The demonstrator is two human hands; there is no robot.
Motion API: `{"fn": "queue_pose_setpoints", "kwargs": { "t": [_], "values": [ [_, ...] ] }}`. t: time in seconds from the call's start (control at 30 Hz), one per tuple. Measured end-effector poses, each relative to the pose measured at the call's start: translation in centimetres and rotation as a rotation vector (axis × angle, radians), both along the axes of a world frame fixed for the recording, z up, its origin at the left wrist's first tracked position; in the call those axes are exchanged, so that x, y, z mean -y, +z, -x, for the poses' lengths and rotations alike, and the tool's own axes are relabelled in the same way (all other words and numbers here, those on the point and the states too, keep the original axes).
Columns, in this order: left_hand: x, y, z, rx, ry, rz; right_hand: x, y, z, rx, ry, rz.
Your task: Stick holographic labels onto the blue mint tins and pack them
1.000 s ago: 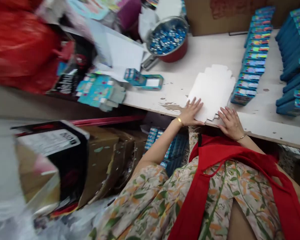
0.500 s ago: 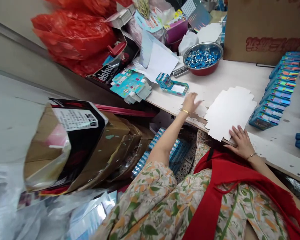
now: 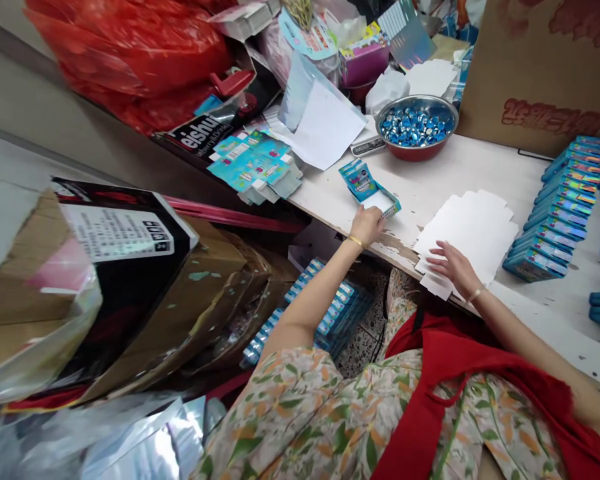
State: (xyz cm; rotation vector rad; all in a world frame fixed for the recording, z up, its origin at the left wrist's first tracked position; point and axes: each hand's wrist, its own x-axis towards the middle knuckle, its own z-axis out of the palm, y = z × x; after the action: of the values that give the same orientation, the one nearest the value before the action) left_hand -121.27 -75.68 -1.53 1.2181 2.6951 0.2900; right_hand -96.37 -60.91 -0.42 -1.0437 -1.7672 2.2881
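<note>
My left hand (image 3: 366, 225) grips the near end of an opened teal carton (image 3: 369, 188) near the worn front edge of the white table (image 3: 430, 180). The carton's flap stands up, its white inside showing. My right hand (image 3: 450, 267) lies with fingers spread on the near corner of a stack of flat white card blanks (image 3: 473, 230), which overhangs the table edge slightly.
A red-sided metal bowl (image 3: 417, 127) of blue-wrapped pieces stands at the back. Rows of filled teal boxes (image 3: 560, 207) line the right. Flat teal cartons (image 3: 253, 170), white sheets, red bags and a brown carton crowd the back and left. More boxes lie under the table (image 3: 325, 313).
My left hand left the white stack, reached left to the opened teal carton and pulled it nearer the table edge. My right hand stayed on the stack. The camera swung left.
</note>
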Motion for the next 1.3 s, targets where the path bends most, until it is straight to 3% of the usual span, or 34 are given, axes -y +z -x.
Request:
{"fn": "queue_pose_setpoints", "kwargs": {
  "t": [0.1, 0.2, 0.3, 0.4, 0.47, 0.53, 0.6, 0.67, 0.77, 0.83, 0.93, 1.1, 1.3],
  "values": [
    [3.7, 1.0, -4.8, 0.026, -0.258, -0.039, 0.3, 0.0, 6.5, 0.056, 0.13, 0.392],
    [6.3, 1.7, -8.6, 0.038, -0.476, -0.089, 1.4, -1.5, 9.5, 0.011, 0.245, 0.461],
    [7.4, 2.2, -10.9, 0.012, -0.607, -0.13, 2.9, -2.8, 8.7, -0.079, 0.099, 0.376],
    [7.6, 2.9, -12.3, 0.051, -0.706, -0.266, 3.7, -2.4, 5.2, -0.133, -0.044, 0.303],
    [7.1, 3.2, -12.6, 0.066, -0.661, -0.484, 3.5, -0.9, 2.0, -0.138, -0.111, 0.293],
    [5.7, 3.0, -12.6, 0.015, -0.422, -0.74, 2.7, 1.5, -1.6, -0.126, -0.168, 0.273],
    [3.3, 2.1, -12.9, -0.029, -0.18, -0.87, 1.7, 4.0, -5.7, -0.111, -0.221, 0.218],
    [0.0, 0.7, -14.3, 0.031, -0.164, -0.792, 0.8, 6.1, -10.2, -0.074, -0.304, 0.119],
    [-5.5, -1.3, -18.5, 0.214, -0.387, -0.425, -0.2, 7.5, -17.2, 0.017, -0.498, -0.107],
    [-8.7, -2.0, -21.6, 0.274, -0.428, -0.236, -0.5, 7.0, -21.4, 0.071, -0.61, -0.225],
    [-11.5, -2.5, -24.5, 0.285, -0.36, -0.111, -0.4, 4.6, -25.8, 0.132, -0.715, -0.262],
    [-12.7, -2.9, -24.6, 0.253, -0.245, -0.091, 0.2, 0.7, -26.7, 0.124, -0.777, -0.168],
    [-12.3, -3.6, -23.5, 0.273, -0.273, -0.072, 0.3, -0.6, -25.2, 0.061, -0.829, -0.057]
  ]
}}
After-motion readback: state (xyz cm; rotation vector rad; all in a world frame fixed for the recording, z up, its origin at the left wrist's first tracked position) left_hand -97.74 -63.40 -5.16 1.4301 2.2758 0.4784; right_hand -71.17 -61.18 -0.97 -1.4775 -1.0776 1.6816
